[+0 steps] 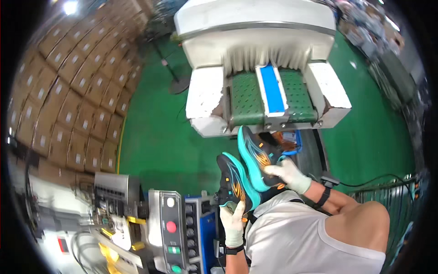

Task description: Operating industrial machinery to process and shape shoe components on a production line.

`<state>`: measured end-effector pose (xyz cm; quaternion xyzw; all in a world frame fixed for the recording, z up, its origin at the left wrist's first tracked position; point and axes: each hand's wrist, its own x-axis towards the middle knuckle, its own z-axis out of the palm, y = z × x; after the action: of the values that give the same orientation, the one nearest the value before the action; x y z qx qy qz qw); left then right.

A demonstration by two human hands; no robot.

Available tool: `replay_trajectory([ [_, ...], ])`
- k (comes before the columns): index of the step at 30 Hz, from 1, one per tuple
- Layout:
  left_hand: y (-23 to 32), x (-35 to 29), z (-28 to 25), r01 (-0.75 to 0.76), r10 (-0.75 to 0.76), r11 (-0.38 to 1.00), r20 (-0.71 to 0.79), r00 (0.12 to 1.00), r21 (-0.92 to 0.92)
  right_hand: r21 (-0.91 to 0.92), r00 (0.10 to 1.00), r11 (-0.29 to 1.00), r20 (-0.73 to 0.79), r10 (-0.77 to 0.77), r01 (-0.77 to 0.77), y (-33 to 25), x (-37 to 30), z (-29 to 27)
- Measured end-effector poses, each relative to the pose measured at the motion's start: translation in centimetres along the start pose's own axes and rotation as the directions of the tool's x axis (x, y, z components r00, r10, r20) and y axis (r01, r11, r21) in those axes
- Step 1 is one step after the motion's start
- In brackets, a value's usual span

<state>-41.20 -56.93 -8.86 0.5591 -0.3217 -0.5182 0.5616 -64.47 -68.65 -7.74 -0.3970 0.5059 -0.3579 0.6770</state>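
Each of my gloved hands grips one sneaker, black with orange lines and a thick turquoise sole. My left hand (233,223) is closed round the heel end of the left sneaker (233,179). The right sneaker (253,153) is in my right hand (289,175), whose fingers wrap its upper near the ankle opening. The two sneakers are held side by side, toes pointing away from me, their turquoise soles close together. Beyond the toes stands a white conveyor machine (255,39) with a green perforated belt (247,97) and a fringed curtain over its opening.
A blue strip (272,89) divides the belt. Under its near end sits a blue basket (299,142). A control panel (169,228) with coloured buttons is at my left. Cartons (75,107) are stacked along the left wall. A round stand base (179,85) rests on the green floor.
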Motion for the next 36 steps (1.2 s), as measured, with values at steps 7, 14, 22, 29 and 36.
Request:
replay_trajectory([
  [7, 4.5, 22.9, 13.7, -0.392, 0.356, 0.848, 0.164, 0.92, 0.357, -0.63, 0.62, 0.731, -0.47, -0.629, 0.264, -12.8, 10.8, -13.4],
  [14, 2.6, 41.7, 24.0, -0.573, 0.552, 0.596, 0.231, 0.801, 0.563, -0.728, 0.623, 0.657, -0.609, -0.49, -0.196, -15.3, 26.2, -24.6],
  [22, 0.3, 39.1, 19.7, -0.599, 0.621, 0.595, 0.168, 0.766, 0.536, -0.871, 0.479, 0.424, -0.269, -0.835, 0.249, -16.7, 29.8, -21.0],
  [29, -13.1, 9.0, -3.3, 0.155, -0.026, 0.852, -0.254, 0.967, 0.5, -0.472, 0.82, 0.715, 0.515, -0.25, 0.515, -1.9, 19.8, 1.0],
  [36, -28.0, -34.8, -16.6, 0.319, -0.289, 0.896, -0.951, -0.109, -0.309, -0.715, 0.464, 0.559, 0.698, 0.546, 0.419, 18.7, 16.4, 15.3],
])
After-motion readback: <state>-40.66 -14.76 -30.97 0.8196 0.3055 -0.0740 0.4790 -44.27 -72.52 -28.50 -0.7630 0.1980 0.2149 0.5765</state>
